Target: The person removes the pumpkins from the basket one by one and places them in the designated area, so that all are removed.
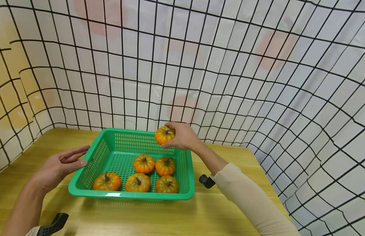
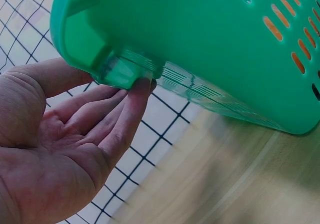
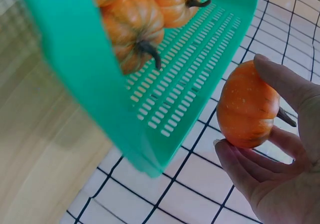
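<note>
My right hand (image 1: 183, 136) holds a small orange pumpkin (image 1: 164, 135) above the back right corner of a green plastic basket (image 1: 111, 194). In the right wrist view, thumb and fingertips grip the sides of this pumpkin (image 3: 247, 106), whose short brown stem points toward the palm. Several similar pumpkins (image 1: 144, 164) lie in the basket, toward its front and right. At the basket's left side is my left hand (image 1: 57, 167). The left wrist view has the left hand (image 2: 85, 129) pinching the basket's rim (image 2: 62, 23), thumb at one side and fingertips beneath.
The basket stands on a wooden table (image 1: 229, 206). Behind and beside it hangs a pale curtain (image 1: 235, 68) with a black grid pattern. Black mounts (image 1: 206, 181) stick out at both wrists. Bare slotted floor (image 1: 119, 162) shows at the basket's back left.
</note>
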`<action>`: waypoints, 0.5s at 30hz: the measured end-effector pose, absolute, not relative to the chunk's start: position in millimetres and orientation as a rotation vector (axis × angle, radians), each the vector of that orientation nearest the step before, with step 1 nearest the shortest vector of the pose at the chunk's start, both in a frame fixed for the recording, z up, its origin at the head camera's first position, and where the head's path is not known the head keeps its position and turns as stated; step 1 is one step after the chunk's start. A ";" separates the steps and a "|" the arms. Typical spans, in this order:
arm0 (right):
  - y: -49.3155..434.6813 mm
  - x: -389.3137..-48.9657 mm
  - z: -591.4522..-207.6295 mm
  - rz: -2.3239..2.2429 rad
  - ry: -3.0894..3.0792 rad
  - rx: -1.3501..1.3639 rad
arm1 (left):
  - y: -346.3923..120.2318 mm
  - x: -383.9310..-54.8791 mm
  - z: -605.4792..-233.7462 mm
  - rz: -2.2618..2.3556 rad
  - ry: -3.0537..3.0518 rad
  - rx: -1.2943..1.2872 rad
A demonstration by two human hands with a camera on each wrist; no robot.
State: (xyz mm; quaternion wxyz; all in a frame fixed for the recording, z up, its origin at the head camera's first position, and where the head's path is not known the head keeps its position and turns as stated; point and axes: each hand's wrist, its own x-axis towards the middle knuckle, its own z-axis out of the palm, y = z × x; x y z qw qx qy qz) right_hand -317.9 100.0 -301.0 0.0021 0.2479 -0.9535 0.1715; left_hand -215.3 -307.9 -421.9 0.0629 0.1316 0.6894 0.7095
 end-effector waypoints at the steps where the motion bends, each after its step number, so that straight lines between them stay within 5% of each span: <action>1: 103.3 -317.7 -300.8 0.544 -2.987 0.768 | -307.8 -215.3 -422.0 2.143 2.084 0.396; 15: 146.8 -311.1 -290.9 0.577 -3.000 0.679 | -307.1 -214.8 -423.5 2.181 2.018 0.438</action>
